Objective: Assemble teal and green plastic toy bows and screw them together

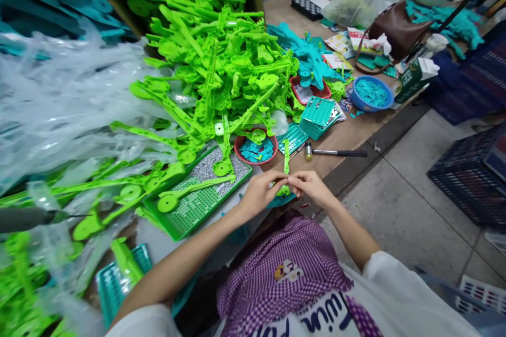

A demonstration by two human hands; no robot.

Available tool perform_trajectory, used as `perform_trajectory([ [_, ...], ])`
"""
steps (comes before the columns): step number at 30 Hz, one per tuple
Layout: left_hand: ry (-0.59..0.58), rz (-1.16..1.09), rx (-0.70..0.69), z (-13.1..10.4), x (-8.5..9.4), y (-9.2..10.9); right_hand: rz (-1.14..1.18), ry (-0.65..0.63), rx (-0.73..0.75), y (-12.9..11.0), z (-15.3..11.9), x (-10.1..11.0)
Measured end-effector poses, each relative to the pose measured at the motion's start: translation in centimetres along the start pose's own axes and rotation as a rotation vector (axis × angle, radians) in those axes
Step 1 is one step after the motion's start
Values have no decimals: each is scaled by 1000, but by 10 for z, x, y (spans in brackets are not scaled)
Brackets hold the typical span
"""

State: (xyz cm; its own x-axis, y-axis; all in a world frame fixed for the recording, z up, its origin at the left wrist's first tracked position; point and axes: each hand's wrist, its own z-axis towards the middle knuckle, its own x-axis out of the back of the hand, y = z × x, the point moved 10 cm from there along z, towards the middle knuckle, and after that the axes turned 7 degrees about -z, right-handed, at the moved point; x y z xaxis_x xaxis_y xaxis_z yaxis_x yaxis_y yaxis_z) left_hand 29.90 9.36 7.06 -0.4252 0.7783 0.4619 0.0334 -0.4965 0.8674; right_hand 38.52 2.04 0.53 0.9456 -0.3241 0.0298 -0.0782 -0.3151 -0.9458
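Note:
My left hand [261, 189] and my right hand [312, 187] meet at the table's front edge, fingertips closed together. Between them is a lime-green plastic part [286, 157] with a long narrow arm and a rounded end, partly covered by my fingers. My left fingers grip this part. The right thumb and fingertips pinch at its edge; anything small between them is hidden. Just beyond lie a red bowl of teal pieces [253, 151] and a hammer [336, 152]. To the left, a green tray [185, 224] holds small grey metal bits, with green parts lying across it.
A large heap of lime-green parts [221, 63] spills from a box behind. Plastic bags [67, 95] cover the left side. Teal perforated boxes [316, 116], a blue bowl [371, 93] and a brown bag [399, 29] stand farther right. Dark crates [474, 179] sit on the floor.

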Motion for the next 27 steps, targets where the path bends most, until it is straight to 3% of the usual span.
perform_trajectory([
  [6, -64, 46, 9, 4, 0, -10, -13, -160, 9, 3, 2, -11],
  [13, -103, 171, -134, 1, -7, -5, -272, -22, 153, -12, -6, -6],
  [21, -88, 247, -206, 0, -8, -5, -293, 72, 202, -11, -8, -8],
  [27, -111, 144, -58, 10, -8, -20, -252, 134, 179, -7, -4, 8],
])
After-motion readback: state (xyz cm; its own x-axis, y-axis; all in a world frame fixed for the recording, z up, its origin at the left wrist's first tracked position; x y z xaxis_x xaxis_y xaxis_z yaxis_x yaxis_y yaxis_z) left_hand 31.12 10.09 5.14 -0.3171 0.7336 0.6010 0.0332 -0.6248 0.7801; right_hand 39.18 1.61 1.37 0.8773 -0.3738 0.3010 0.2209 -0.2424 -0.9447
